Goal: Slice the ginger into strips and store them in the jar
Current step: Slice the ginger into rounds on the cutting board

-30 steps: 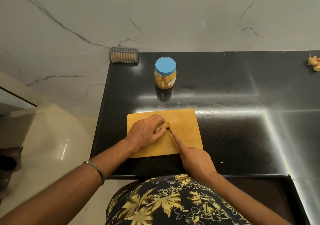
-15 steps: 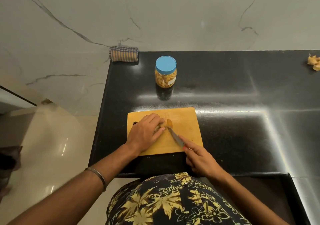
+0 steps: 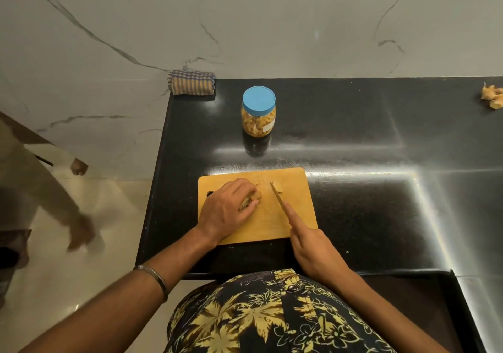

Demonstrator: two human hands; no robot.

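Near the front edge of the black bench [image 3: 353, 216] lies a wooden board [image 3: 261, 222]. On its left half the left hand [image 3: 226, 211] curls over the ginger [image 3: 254, 196], gripping it against the board. The right hand [image 3: 313, 246] grips a knife [image 3: 277, 196], forefinger stretched along the blade's back, the tip beside a cut slice [image 3: 278, 186] near the board's far edge. Behind the board, well apart, stands the jar [image 3: 258, 113] with its blue lid on. A folded cloth [image 3: 192, 82] sits at the far left corner; ginger scraps [image 3: 491, 97] lie near the far right edge.
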